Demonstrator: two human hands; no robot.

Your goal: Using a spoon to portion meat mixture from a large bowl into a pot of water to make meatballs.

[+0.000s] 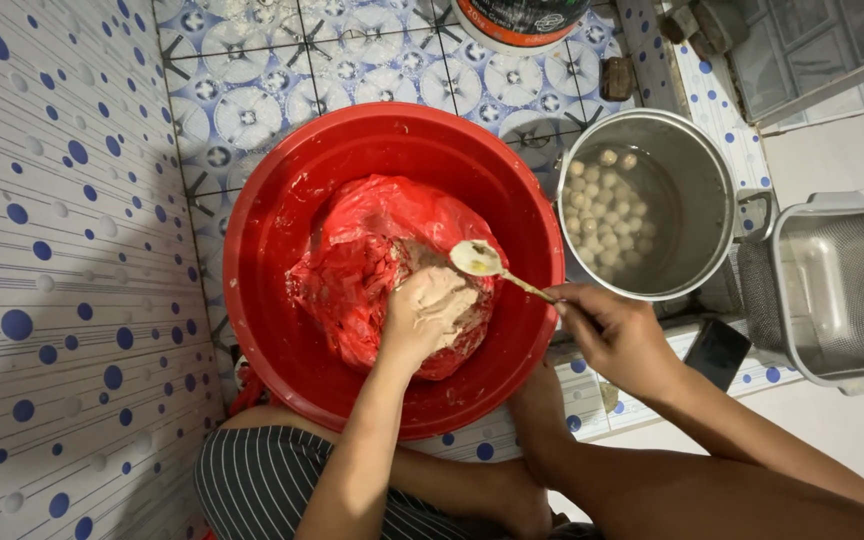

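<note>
Left hand (pixel 430 315): fingers closed in soft, sticky paste (pixel 442 300) inside red bag (pixel 352 260), red basin (pixel 282 350). Right hand (pixel 607 325) pinches spoon (pixel 480 260) handle; bowl just above left fingers. Paste likely clings; scoop from squeezed lump. Pot (pixel 697 180) of balls beyond the right fingers.

I see open floor tile (pixel 252 70) behind the red basin (pixel 262 230); the steel pot (pixel 697 190) and wall (pixel 42 300) block both sides.

Under your paste-grey left-hand fingers (pixel 422 318) a red bag (pixel 357 255) in a red basin (pixel 272 200), blue-dotted white wall tiles (pixel 52 250) beyond your fingertips.
</note>
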